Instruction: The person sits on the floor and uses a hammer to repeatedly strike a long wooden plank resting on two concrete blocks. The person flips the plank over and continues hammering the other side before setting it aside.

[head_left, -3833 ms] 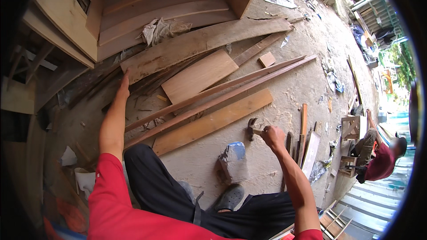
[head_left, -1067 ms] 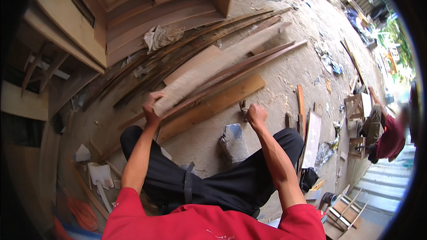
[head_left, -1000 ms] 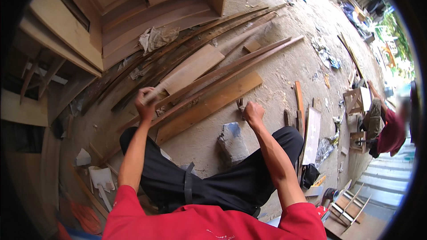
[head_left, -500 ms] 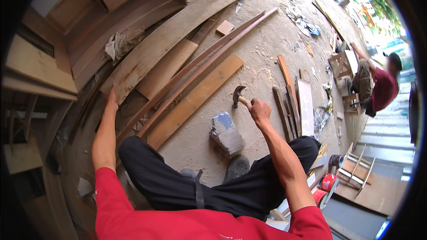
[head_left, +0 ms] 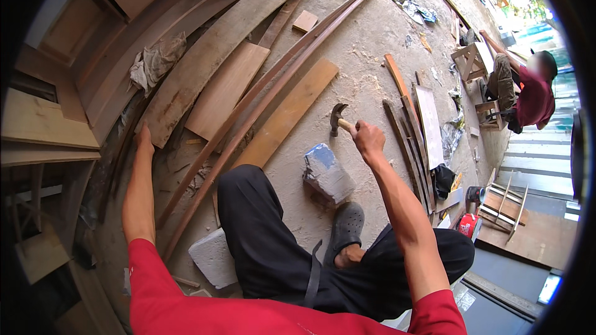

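My right hand (head_left: 369,139) is wrapped round the wooden handle of a claw hammer (head_left: 338,119), its dark head raised in front of me. Below the hammer sits a rough grey block (head_left: 329,174) with a blue patch on top. Out to the left, my left hand (head_left: 144,140) is closed at the near end of a long, wide wooden board (head_left: 214,56); some of its fingers are hidden. Right of that board lie a shorter plank (head_left: 228,90), two long thin wood strips (head_left: 273,84) and a yellowish-brown plank (head_left: 292,108).
Wooden cabinet pieces (head_left: 161,0) stand at the left, with a crumpled cloth (head_left: 155,62) against them. Dark wood strips (head_left: 406,149) and a pale panel (head_left: 429,124) lie to the right. A pale block (head_left: 214,257) is beside my left knee. Another person (head_left: 531,90) sits at the far right.
My legs have shifted: the left knee has moved right, and a foot shows more fully beside the grey block. The view has shifted a little. Both hands keep their holds.
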A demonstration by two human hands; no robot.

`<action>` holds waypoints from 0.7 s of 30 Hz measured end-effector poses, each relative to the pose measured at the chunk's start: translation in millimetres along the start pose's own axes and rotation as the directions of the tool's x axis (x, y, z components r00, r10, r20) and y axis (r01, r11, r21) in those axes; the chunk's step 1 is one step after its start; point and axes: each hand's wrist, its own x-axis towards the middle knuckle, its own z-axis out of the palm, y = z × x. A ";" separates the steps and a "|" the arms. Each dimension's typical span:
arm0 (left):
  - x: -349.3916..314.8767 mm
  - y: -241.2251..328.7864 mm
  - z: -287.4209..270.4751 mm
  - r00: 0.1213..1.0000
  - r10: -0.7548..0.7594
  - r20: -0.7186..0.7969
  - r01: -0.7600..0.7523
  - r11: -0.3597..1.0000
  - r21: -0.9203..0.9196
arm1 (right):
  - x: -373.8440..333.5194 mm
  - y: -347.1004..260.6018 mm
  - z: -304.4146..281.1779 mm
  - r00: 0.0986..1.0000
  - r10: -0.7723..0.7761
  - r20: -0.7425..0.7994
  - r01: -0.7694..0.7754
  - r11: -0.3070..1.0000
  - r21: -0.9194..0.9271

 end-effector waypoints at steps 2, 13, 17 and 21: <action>9.3 -10.0 -6.7 0.999 0.034 0.021 -0.036 0.992 0.122 | -0.2 -4.1 0.7 1.000 0.013 0.004 -0.013 1.000 0.000; -4.0 -43.3 10.3 0.995 0.100 -0.014 -0.090 0.940 0.329 | -1.0 -9.0 15.2 0.997 -0.068 -0.048 0.066 0.997 -0.046; -1.7 -53.0 -0.6 0.989 0.146 0.007 -0.138 0.922 0.361 | 4.5 -13.0 15.3 0.995 -0.100 -0.027 0.099 0.994 -0.043; -44.0 -75.8 12.3 0.954 0.290 -0.083 -0.174 0.754 0.633 | 8.8 -9.9 9.6 0.993 -0.111 -0.034 0.109 0.993 -0.047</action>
